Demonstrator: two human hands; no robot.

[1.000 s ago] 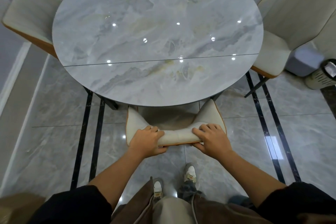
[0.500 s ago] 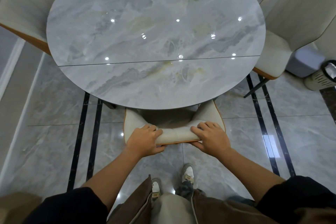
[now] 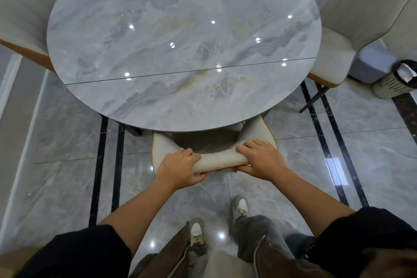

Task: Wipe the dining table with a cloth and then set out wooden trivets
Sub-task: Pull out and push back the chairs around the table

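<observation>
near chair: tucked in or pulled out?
Tucked in: near chair seat runs under the table edge; left hand and right hand grip its backrest.

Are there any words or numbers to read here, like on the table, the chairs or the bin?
There are none to read.
The table, the near chair and the bin show no words, numbers or signs.
The shoes have small tan patches, too blurred to tell whether anything is printed on them.
</observation>
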